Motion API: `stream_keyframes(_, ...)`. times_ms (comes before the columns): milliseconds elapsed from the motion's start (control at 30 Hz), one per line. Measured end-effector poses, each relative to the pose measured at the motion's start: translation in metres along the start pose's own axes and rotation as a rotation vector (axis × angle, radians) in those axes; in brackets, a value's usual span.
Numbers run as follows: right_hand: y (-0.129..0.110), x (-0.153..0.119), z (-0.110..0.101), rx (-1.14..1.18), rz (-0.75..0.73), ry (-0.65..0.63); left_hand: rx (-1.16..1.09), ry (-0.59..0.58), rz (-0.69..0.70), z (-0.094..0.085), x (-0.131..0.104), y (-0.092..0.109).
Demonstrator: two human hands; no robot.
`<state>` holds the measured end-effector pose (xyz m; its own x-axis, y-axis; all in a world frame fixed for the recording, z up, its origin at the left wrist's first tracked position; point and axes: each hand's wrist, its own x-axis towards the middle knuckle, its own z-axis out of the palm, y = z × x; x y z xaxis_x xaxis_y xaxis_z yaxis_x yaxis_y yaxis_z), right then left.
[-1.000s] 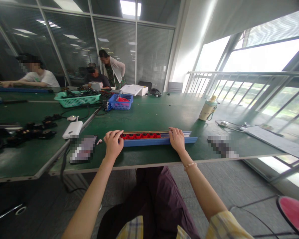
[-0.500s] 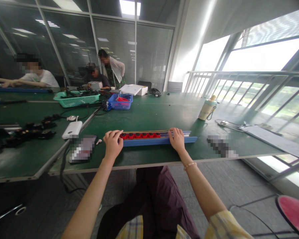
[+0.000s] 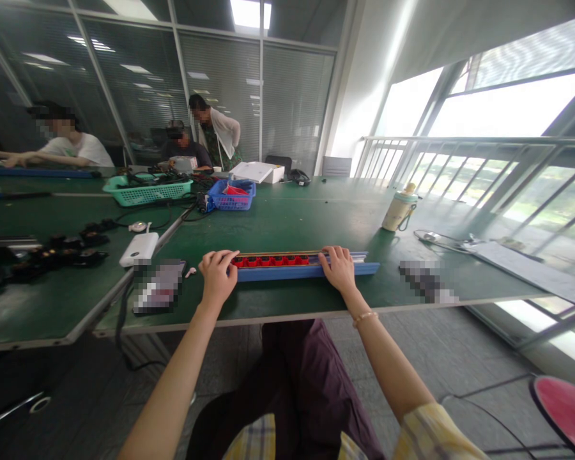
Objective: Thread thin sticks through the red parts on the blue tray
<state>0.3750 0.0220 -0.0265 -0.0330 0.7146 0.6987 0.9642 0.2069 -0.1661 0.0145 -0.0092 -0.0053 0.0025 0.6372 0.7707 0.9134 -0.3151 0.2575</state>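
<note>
A long blue channel-shaped rail [image 3: 282,274] lies crosswise near the table's front edge. Inside it sits a row of several red blocks with dark tops [image 3: 272,260], filling the left and middle stretch. My left hand [image 3: 219,273] is wrapped over the rail's left end, its thumb on the near wall and fingers reaching over the top. Further right, my right hand [image 3: 338,267] grips across the rail just past the last red block, fingertips at the far wall. What lies beneath each palm is hidden.
A phone [image 3: 160,286], an earbud [image 3: 190,272] and a white power bank [image 3: 138,249] lie to the left. At right are a bottle [image 3: 399,209], another blurred phone [image 3: 426,281] and papers [image 3: 536,268]. Green [image 3: 148,190] and blue baskets [image 3: 232,198] stand behind. Several people sit or stand beyond.
My right thumb and index finger have shifted slightly left along the rail. My left fingers have moved a touch right at the rail's end. The rail stays in place.
</note>
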Motion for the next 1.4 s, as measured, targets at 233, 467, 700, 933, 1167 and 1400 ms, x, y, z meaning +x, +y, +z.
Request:
stream_keyframes(233, 0.001, 0.0, 0.003, -0.013, -0.034, 0.043, -0.009, -0.014, -0.012, -0.001, 0.001, 0.001)
stream_keyframes(467, 0.001, 0.0, 0.002, 0.041, -0.018, 0.076, -0.007, -0.021, -0.027, -0.001, 0.001, 0.001)
stream_keyframes(700, -0.006, -0.001, -0.006, 0.086, -0.036, 0.155, -0.006, -0.006, -0.012, 0.001, 0.0, 0.0)
stream_keyframes(933, -0.024, -0.01, -0.017, 0.134, -0.281, 0.105, -0.011, -0.002, -0.013, 0.0, 0.001, 0.0)
stream_keyframes(1167, -0.029, -0.012, -0.017, 0.123, -0.365, 0.022, -0.014, -0.007, -0.02, -0.002, 0.001, 0.002)
stream_keyframes(1400, -0.029, -0.011, -0.018, 0.101, -0.359, 0.015, -0.018, -0.015, -0.022, -0.002, 0.001, 0.003)
